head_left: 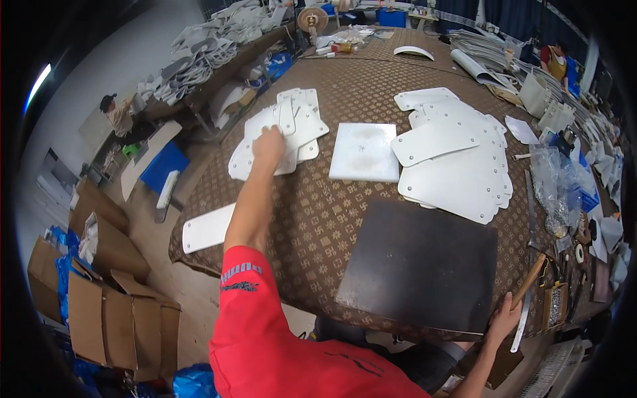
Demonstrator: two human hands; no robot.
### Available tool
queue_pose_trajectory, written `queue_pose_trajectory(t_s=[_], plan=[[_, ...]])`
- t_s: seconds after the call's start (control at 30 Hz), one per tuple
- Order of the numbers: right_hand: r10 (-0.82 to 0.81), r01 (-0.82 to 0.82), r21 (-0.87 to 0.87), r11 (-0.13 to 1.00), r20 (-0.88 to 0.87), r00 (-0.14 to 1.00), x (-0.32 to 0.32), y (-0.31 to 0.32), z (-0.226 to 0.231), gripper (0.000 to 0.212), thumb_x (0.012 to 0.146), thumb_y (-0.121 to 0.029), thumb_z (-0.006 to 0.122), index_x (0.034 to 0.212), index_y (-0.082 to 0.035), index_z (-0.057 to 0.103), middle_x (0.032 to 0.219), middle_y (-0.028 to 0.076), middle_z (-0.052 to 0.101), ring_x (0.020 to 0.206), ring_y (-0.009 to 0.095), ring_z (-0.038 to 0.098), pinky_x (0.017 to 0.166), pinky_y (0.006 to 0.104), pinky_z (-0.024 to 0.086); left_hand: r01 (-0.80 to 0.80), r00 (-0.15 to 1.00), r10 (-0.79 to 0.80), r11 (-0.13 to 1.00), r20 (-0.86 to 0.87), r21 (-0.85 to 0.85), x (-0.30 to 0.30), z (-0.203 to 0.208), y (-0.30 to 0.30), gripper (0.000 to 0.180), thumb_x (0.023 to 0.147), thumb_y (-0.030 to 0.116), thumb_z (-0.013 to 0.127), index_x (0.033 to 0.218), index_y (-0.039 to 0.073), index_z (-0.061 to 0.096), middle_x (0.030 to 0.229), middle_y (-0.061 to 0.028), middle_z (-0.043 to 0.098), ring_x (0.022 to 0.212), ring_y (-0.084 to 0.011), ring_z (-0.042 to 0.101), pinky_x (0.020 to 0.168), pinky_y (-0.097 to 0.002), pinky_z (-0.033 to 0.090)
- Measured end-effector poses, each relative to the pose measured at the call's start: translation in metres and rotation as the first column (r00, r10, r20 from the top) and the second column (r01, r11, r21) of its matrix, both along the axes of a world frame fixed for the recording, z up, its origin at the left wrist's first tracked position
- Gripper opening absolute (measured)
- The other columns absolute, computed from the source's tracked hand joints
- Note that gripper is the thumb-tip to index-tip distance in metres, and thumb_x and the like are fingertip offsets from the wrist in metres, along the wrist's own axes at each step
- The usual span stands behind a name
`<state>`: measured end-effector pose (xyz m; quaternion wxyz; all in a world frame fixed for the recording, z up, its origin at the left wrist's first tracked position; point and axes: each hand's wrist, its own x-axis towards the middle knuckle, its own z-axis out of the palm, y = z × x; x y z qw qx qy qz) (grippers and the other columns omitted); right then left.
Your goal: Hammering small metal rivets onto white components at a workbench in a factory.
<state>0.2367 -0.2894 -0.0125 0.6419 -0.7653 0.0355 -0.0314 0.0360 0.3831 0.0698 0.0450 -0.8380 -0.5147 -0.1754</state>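
Note:
My left hand (269,144) reaches over the left pile of white panels (306,132), its fingers curled down on a small white panel (286,117) at the top. The panels look flat and stiff, with rounded corners and metal studs near their edges. Low on the right, my right hand (505,320) grips the wooden handle of a hammer (531,281), beside the table edge. Between the piles lies a thick white square block (363,151) with grey smudges. A larger fanned pile of studded white panels (454,159) is to its right.
A black square slab (421,268) lies at the table's near edge. One long white panel (208,229) sits at the left edge. Metal rulers (522,325), clear bags (554,179) and a box of small metal parts (555,305) crowd the right. Cardboard boxes (106,318) stand lower left.

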Motion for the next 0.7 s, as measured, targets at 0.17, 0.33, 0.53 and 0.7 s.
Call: queue_pose_trajectory(t_s=[0.17,0.33,0.53,0.7], plan=[[0.012,0.0,-0.168,0.986,0.075,0.997,0.008,-0.008,-0.016,0.026,0.104,-0.023,0.058,0.086,-0.005,0.052,0.066,-0.004,0.037,0.058,0.008,0.036,0.053,0.0282,0.031,0.043,0.998,-0.043,0.999,-0.044,-0.009,-0.019,-0.014,0.038,0.038,0.092,0.025,0.061,0.124,0.005,0.056,0.121,-0.0236,0.063,0.1,-0.0402,0.069,0.084,-0.0493,0.056],[0.027,0.006,-0.261,0.965,0.123,0.992,0.015,-0.019,-0.026,0.028,0.103,-0.022,0.058,0.086,-0.001,0.051,0.07,-0.001,0.039,0.068,0.011,0.037,0.062,0.0312,0.035,0.122,0.975,-0.122,0.992,-0.184,-0.013,-0.019,-0.01,0.053,0.034,0.096,0.023,0.055,0.126,0.006,0.055,0.115,-0.0224,0.067,0.099,-0.0395,0.07,0.081,-0.0506,0.056],[0.048,0.023,-0.291,0.956,0.234,0.971,0.01,-0.014,-0.023,0.025,0.104,-0.026,0.06,0.086,-0.011,0.052,0.067,-0.009,0.036,0.057,0.003,0.033,0.049,0.025,0.026,0.083,0.997,-0.082,0.976,-0.01,0.199,-0.036,0.024,0.057,0.034,0.102,0.021,0.041,0.129,0.007,0.056,0.098,-0.0239,0.071,0.089,-0.0432,0.07,0.077,-0.0544,0.054],[-0.001,0.023,-0.24,0.97,0.093,0.996,0.006,-0.001,-0.007,0.026,0.101,-0.022,0.062,0.089,0.001,0.056,0.071,0.003,0.048,0.069,0.013,0.043,0.063,0.032,0.041,0.46,0.686,-0.63,0.763,0.365,0.453,-0.056,0.065,-0.057,0.057,0.089,-0.008,0.059,0.14,0.016,0.056,0.114,-0.0176,0.072,0.098,-0.0361,0.072,0.08,-0.0431,0.058]])
